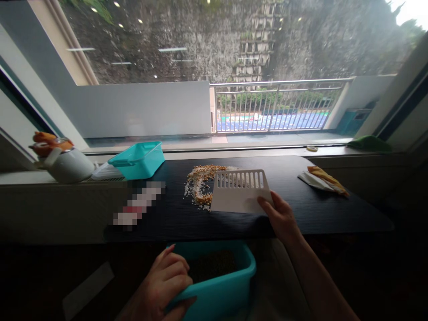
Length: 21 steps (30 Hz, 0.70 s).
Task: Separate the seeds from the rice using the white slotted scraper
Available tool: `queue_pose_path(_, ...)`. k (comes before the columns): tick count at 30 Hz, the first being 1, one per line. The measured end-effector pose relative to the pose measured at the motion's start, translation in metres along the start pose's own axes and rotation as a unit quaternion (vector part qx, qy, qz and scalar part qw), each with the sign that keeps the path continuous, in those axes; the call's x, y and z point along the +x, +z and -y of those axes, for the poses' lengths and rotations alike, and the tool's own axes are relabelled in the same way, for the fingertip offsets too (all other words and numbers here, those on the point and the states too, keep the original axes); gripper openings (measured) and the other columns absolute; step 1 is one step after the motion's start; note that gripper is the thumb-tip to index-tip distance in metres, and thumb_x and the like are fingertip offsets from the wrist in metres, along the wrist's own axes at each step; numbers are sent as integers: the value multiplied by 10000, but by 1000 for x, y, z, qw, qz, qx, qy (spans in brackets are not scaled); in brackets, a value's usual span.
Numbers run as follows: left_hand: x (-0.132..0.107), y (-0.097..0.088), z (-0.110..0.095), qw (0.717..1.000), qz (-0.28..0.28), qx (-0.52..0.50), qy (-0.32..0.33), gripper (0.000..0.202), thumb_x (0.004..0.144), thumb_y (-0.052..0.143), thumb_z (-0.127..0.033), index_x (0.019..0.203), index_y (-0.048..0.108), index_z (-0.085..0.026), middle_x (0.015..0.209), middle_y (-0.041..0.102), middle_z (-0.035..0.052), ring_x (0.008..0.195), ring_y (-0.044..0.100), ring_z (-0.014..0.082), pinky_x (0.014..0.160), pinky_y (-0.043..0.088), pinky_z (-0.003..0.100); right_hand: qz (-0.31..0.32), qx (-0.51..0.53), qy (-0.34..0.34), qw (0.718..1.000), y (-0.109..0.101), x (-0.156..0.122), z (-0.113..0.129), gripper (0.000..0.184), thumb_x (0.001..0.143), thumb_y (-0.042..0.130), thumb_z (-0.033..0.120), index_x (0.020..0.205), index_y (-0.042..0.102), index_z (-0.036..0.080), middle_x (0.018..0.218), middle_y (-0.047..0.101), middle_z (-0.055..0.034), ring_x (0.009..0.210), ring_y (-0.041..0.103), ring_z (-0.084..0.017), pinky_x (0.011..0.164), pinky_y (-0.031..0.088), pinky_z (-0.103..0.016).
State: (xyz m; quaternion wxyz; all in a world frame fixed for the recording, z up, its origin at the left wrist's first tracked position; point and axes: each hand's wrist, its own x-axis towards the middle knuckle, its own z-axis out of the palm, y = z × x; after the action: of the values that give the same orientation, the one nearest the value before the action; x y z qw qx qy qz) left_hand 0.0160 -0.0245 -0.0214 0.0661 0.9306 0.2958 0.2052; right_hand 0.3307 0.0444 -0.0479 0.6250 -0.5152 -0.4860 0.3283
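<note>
My right hand (281,216) pinches the right edge of a white slotted plastic plate (237,200), thumb on its face. A row of long slots runs along the plate's far edge. The plate is over the right part of a ring of yellowish beans or grains (204,199) and white granules (188,189) on the dark table, hiding some of them. Whether it touches the table I cannot tell. My left hand (170,274) is closed around the left rim of a turquoise tub (230,285) below the table's front edge. Dark granular material (214,264) lies inside the tub.
A second turquoise tub (143,160) stands at the table's back left, beside a grey-white pot (72,165) with an orange figure on top. A blurred-out packet (138,207) lies at the left. Yellow and white wrappers (326,182) are at the right. Behind the black table (354,218) is a window.
</note>
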Motion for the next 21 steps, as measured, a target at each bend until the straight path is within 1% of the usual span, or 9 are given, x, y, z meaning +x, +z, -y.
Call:
queue_pose_path(6, -1, 1, 1, 1000, -20, 3, -3, 98, 799, 653, -171, 822, 591, -243, 765, 647, -79, 866, 630, 101, 1130, 216, 205, 20, 8, -3, 1000, -1, 0, -2, 355, 785, 685, 444, 1045, 681, 201, 882, 714, -19, 803, 628, -195, 705, 501, -286)
queue_pose_path(9, 1, 0, 0, 1000, -27, -3, -9, 102, 789, 646, -157, 800, 592, -243, 741, 644, -82, 846, 638, 103, 1122, 256, 216, 35, 8, 1, 999, 4, 3, 2, 371, 757, 702, 449, 1024, 686, 191, 867, 716, -27, 791, 631, -204, 704, 507, -304)
queue_pose_path(12, 2, -2, -1, 999, -27, -6, -15, 108, 783, 636, -146, 782, 591, -244, 724, 644, -80, 841, 645, 112, 1105, 309, 240, 44, 23, 9, 999, 17, 7, 6, 386, 716, 723, 452, 991, 687, 184, 852, 718, -37, 783, 638, -218, 714, 516, -331)
queue_pose_path(15, 1, -3, 0, 1000, -25, -7, -15, 103, 779, 635, -150, 773, 591, -244, 721, 646, -73, 830, 649, 120, 1099, 330, 260, 61, 17, 3, 998, 27, 9, 7, 358, 709, 725, 436, 965, 688, 189, 847, 719, -36, 784, 640, -219, 730, 518, -339)
queue_pose_path(17, 0, -3, 1, 999, -28, -9, -14, 98, 783, 631, -154, 774, 593, -244, 719, 648, -69, 825, 650, 124, 1094, 343, 269, 82, 11, -2, 997, 29, 9, 5, 322, 730, 714, 421, 957, 692, 194, 864, 720, -37, 796, 643, -218, 741, 519, -338)
queue_pose_path(21, -1, 0, 2, 999, -30, -8, -21, 105, 782, 639, -153, 785, 596, -249, 733, 653, -71, 825, 649, 125, 1096, 343, 276, 126, 35, 13, 991, 24, 4, 3, 267, 761, 700, 398, 944, 699, 203, 883, 717, -30, 814, 642, -215, 727, 519, -319)
